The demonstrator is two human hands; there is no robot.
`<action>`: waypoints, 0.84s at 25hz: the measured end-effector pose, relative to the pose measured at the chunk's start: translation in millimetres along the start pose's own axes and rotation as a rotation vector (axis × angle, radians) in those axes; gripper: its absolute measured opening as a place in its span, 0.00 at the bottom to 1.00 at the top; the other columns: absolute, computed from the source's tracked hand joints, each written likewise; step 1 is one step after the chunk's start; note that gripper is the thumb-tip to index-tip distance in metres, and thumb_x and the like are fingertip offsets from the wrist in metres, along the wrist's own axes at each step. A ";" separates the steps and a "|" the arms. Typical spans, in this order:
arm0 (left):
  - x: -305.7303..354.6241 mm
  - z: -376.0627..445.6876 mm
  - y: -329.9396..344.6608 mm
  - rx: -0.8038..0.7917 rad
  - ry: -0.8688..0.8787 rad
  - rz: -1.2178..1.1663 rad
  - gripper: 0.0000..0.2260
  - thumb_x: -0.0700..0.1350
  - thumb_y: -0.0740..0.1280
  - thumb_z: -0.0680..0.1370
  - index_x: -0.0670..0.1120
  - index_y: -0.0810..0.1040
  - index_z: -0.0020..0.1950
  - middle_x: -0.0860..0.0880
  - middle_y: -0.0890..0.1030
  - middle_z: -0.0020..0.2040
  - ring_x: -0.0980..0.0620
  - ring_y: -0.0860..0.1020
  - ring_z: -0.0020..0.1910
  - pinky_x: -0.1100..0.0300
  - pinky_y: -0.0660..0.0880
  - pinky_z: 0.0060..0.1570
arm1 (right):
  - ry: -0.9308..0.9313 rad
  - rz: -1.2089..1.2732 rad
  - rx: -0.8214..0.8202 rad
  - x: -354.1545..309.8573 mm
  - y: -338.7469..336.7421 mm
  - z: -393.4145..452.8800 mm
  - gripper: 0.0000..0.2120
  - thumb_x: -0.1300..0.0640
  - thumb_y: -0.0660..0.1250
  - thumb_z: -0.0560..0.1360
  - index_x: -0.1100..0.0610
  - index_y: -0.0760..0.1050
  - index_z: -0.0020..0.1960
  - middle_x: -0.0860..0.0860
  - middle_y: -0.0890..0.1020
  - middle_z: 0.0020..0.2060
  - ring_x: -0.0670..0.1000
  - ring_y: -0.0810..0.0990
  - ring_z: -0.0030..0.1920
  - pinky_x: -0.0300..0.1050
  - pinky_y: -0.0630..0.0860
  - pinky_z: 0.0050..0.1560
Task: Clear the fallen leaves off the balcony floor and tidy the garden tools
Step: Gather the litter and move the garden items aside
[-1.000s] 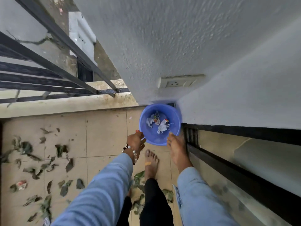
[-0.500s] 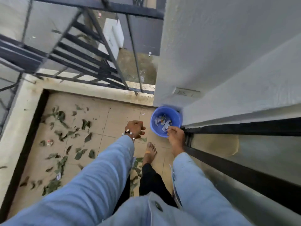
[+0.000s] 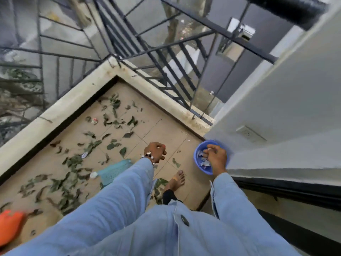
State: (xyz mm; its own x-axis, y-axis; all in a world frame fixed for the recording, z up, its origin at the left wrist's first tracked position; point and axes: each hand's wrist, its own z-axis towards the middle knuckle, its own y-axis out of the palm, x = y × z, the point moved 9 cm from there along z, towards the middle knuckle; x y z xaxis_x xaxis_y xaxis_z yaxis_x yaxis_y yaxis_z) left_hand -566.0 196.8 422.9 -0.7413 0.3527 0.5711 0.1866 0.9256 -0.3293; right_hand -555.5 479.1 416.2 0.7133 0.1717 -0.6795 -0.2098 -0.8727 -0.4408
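Several green fallen leaves [image 3: 73,163] and a few paper scraps lie scattered over the beige tiled balcony floor [image 3: 166,133]. A blue plastic bowl [image 3: 200,168] with pale scraps in it stands on the floor in the corner by the white wall. My right hand [image 3: 216,157] is over the bowl with its fingers curled downward. A pale bit shows at the fingertips, too blurred to tell whether it is held. My left hand [image 3: 156,152], with a beaded bracelet on the wrist, hangs left of the bowl. It is curled into a loose fist with nothing seen in it.
A teal woven mat [image 3: 114,171] lies on the floor beside my left sleeve. An orange object [image 3: 9,226] is at the bottom left edge. My bare foot [image 3: 175,180] stands near the bowl. A black railing [image 3: 166,74] on a concrete kerb bounds the balcony.
The view has risen and swung left, showing more floor and railing. My right hand moved from the bowl's near rim to over the bowl. My left hand drew away from the bowl.
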 end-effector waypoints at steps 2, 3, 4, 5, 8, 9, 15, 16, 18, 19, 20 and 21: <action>-18.1 -11.6 -31.4 0.060 0.042 0.012 0.07 0.44 0.62 0.79 0.45 0.80 0.50 0.44 0.84 0.43 0.47 0.80 0.36 0.62 0.73 0.32 | -0.077 -0.111 -0.099 -16.0 40.5 -21.2 0.09 0.65 0.61 0.77 0.63 0.80 0.51 0.53 0.82 0.39 0.55 0.81 0.45 0.46 0.76 0.54; -31.1 -18.7 -48.8 0.092 0.071 0.017 0.07 0.43 0.62 0.79 0.45 0.80 0.51 0.44 0.84 0.43 0.45 0.82 0.38 0.61 0.76 0.35 | -0.151 -0.189 -0.133 -26.7 62.3 -38.4 0.09 0.64 0.62 0.77 0.63 0.81 0.51 0.53 0.82 0.41 0.54 0.80 0.48 0.42 0.73 0.54; -48.0 -27.5 -67.9 0.125 0.089 0.014 0.08 0.43 0.62 0.79 0.44 0.80 0.53 0.44 0.84 0.43 0.44 0.82 0.41 0.58 0.78 0.40 | -0.228 -0.263 -0.174 -35.2 86.7 -59.3 0.09 0.64 0.63 0.77 0.63 0.81 0.51 0.54 0.83 0.45 0.54 0.80 0.51 0.42 0.72 0.54; -65.4 -35.4 -85.1 0.153 0.098 0.015 0.09 0.42 0.62 0.80 0.44 0.80 0.55 0.44 0.84 0.45 0.44 0.82 0.44 0.56 0.79 0.46 | -0.299 -0.325 -0.220 -40.2 110.3 -78.3 0.09 0.63 0.64 0.76 0.62 0.81 0.51 0.56 0.83 0.48 0.55 0.79 0.52 0.44 0.72 0.56; -138.9 -71.7 -143.3 0.276 0.059 -0.021 0.09 0.42 0.63 0.80 0.44 0.79 0.57 0.43 0.85 0.48 0.43 0.82 0.48 0.54 0.78 0.52 | -0.515 -0.530 -0.404 -40.0 190.8 -149.1 0.09 0.62 0.64 0.76 0.61 0.82 0.53 0.58 0.84 0.51 0.57 0.80 0.54 0.47 0.74 0.58; -169.7 -87.4 -163.6 0.336 0.028 -0.057 0.08 0.42 0.63 0.79 0.45 0.80 0.56 0.43 0.85 0.48 0.42 0.82 0.49 0.53 0.78 0.52 | -0.584 -0.605 -0.469 -34.8 218.5 -176.0 0.10 0.61 0.64 0.76 0.60 0.81 0.53 0.57 0.84 0.51 0.57 0.80 0.54 0.48 0.74 0.58; -342.9 -196.6 -247.2 0.600 -0.152 -0.102 0.11 0.43 0.61 0.80 0.45 0.79 0.59 0.42 0.82 0.55 0.42 0.79 0.55 0.53 0.76 0.54 | -0.908 -0.907 -0.838 12.3 352.1 -343.8 0.11 0.58 0.63 0.77 0.58 0.80 0.56 0.57 0.83 0.53 0.59 0.79 0.55 0.49 0.75 0.55; -366.4 -215.1 -255.3 0.642 -0.179 -0.141 0.11 0.42 0.60 0.80 0.44 0.79 0.59 0.42 0.82 0.55 0.42 0.79 0.55 0.52 0.76 0.54 | -0.956 -0.961 -0.896 22.0 369.4 -369.8 0.11 0.58 0.63 0.77 0.58 0.79 0.57 0.57 0.82 0.54 0.58 0.79 0.55 0.49 0.75 0.55; -410.5 -251.1 -267.9 0.730 -0.240 -0.217 0.12 0.41 0.59 0.80 0.43 0.79 0.60 0.42 0.81 0.56 0.42 0.78 0.55 0.52 0.76 0.54 | -1.048 -1.043 -1.010 39.2 398.6 -420.3 0.11 0.57 0.62 0.77 0.56 0.79 0.57 0.56 0.82 0.54 0.58 0.78 0.56 0.51 0.74 0.56; -430.6 -266.9 -271.8 0.764 -0.274 -0.249 0.12 0.41 0.59 0.80 0.44 0.78 0.61 0.42 0.81 0.57 0.41 0.78 0.55 0.53 0.76 0.53 | -1.090 -1.081 -1.062 47.2 411.9 -443.3 0.11 0.56 0.62 0.77 0.56 0.78 0.57 0.56 0.82 0.53 0.58 0.78 0.56 0.52 0.74 0.57; -449.4 -280.8 -274.9 0.793 -0.306 -0.280 0.13 0.41 0.59 0.80 0.44 0.78 0.61 0.42 0.81 0.57 0.41 0.78 0.55 0.54 0.75 0.53 | -1.135 -1.124 -1.112 54.7 425.0 -465.1 0.12 0.56 0.62 0.78 0.57 0.78 0.58 0.56 0.82 0.54 0.58 0.78 0.56 0.51 0.74 0.57; -466.4 -294.1 -276.7 0.821 -0.337 -0.321 0.13 0.41 0.59 0.80 0.43 0.78 0.61 0.41 0.80 0.58 0.41 0.78 0.55 0.54 0.75 0.53 | -1.184 -1.172 -1.161 63.2 438.3 -485.1 0.12 0.56 0.62 0.78 0.57 0.77 0.59 0.56 0.82 0.54 0.58 0.78 0.56 0.51 0.74 0.57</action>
State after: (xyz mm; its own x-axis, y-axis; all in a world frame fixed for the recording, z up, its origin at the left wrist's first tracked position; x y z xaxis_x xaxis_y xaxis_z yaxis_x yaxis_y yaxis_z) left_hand -82.4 -183.4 468.8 -0.8495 -0.0795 0.5216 -0.4764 0.5402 -0.6937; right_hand -278.0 -114.3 464.5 -0.6404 0.4925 -0.5893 0.7200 0.1182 -0.6838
